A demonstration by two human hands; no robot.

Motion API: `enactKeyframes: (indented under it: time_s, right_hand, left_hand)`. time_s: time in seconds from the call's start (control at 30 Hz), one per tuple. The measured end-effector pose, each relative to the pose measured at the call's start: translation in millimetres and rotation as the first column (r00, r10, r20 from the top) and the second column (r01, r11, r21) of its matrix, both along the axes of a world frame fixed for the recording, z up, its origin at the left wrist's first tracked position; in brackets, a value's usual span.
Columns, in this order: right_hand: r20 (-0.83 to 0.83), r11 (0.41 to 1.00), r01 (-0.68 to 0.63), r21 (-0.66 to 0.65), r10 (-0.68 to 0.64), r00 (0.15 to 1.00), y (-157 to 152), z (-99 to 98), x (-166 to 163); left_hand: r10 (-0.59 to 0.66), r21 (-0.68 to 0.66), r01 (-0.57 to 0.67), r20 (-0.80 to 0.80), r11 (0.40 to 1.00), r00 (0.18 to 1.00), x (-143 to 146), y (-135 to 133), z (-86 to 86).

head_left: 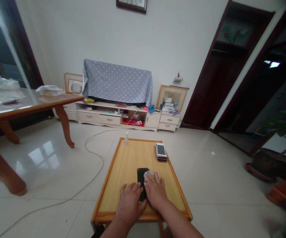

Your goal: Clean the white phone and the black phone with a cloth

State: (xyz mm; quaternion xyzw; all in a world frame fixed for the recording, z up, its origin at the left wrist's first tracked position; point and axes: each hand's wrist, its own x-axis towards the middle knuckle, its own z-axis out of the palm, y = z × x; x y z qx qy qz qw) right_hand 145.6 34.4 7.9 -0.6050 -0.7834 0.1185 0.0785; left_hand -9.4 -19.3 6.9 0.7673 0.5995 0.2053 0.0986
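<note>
A black smartphone point(142, 174) lies flat on a small wooden table point(128, 158). My left hand point(131, 200) holds it at the lower left, with fingertips on its side edge and the thumb by its bottom end. A crumpled whitish cloth or tissue point(148, 174) rests on the upper right of the screen. Over it my right hand point(155, 189) is laid, its fingers pressing the wipe against the phone. Much of the phone's lower half is hidden under both hands.
A stack of several phones point(160, 150) sits at the table's far right. Near the far left corner stands a small clear spray bottle point(126, 139). A cable point(100, 158) runs across the floor on the left. Beyond are a white TV cabinet point(100, 118) and a larger table point(66, 98).
</note>
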Motion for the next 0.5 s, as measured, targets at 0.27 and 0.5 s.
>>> enactKeyframes:
  time_s: [0.27,0.5]
  right_hand:
    - [-0.024,0.999,-0.047,-0.002,0.047,0.999,-2.3,4.7,-2.1]
    - [-0.047,0.999,-0.052,-0.007,0.052,0.998,-28.0,-3.0,3.2]
  left_hand:
    - [0.013,0.008,-0.014,0.015,1.000,1.000,-0.4,-1.6,0.0]
    - [-0.006,-0.001,0.006,0.019,1.000,1.000,-0.9,-0.1,-0.8]
